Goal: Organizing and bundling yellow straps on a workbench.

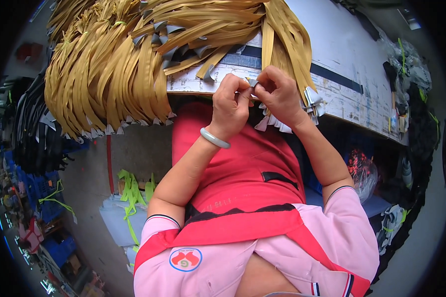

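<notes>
Grip of both hands closing tight on one small grey end piece [252, 83] of a tan strap, right at the near edge of the tabletop [342, 44]; left hand [230, 106] pinching it from the left with thumb and forefinger, right hand [278, 94] pinching from the right, fingertips of the two meeting around it. Wearing a pale green bangle [214, 138] on the left wrist. Hanging just behind the right hand, a bundle of tan straps [287, 39] with white-grey tips dangling over the tabletop edge. Lying further left, a large heap of tan straps [109, 64] spilling off the tabletop. Resting beyond that heap, at the far left, a dark pile of black straps [32, 123]. Sitting below on the floor, blue crates [39, 190] and lime-green ties [131, 193].
</notes>
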A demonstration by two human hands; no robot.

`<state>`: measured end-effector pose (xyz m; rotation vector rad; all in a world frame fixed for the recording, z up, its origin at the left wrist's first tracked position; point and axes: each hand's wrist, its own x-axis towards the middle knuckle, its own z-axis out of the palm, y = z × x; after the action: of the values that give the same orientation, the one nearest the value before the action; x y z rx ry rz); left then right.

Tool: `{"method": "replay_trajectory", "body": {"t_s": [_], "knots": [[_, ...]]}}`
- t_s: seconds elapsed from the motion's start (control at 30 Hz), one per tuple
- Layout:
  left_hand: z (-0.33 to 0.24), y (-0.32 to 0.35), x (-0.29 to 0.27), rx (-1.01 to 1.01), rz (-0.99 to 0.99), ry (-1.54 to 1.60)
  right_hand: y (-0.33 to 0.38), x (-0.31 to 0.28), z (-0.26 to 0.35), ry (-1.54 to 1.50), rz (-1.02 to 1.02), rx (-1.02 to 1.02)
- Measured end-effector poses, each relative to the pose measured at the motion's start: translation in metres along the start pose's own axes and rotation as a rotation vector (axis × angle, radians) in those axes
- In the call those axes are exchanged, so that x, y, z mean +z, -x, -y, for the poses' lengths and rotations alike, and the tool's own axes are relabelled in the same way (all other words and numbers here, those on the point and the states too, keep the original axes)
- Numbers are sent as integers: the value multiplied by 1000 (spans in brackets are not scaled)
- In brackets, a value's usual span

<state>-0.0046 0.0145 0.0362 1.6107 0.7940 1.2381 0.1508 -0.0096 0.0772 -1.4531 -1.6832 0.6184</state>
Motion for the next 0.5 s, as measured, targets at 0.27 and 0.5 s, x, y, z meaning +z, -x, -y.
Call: {"method": "replay_trajectory", "body": {"t_s": [0.27, 0.5], "knots": [[3, -16, -41, -44, 290, 51, 20, 11, -22, -563, 45, 131], [9, -5, -27, 183, 320, -241, 24, -2, -15, -493, 119, 394]]}}
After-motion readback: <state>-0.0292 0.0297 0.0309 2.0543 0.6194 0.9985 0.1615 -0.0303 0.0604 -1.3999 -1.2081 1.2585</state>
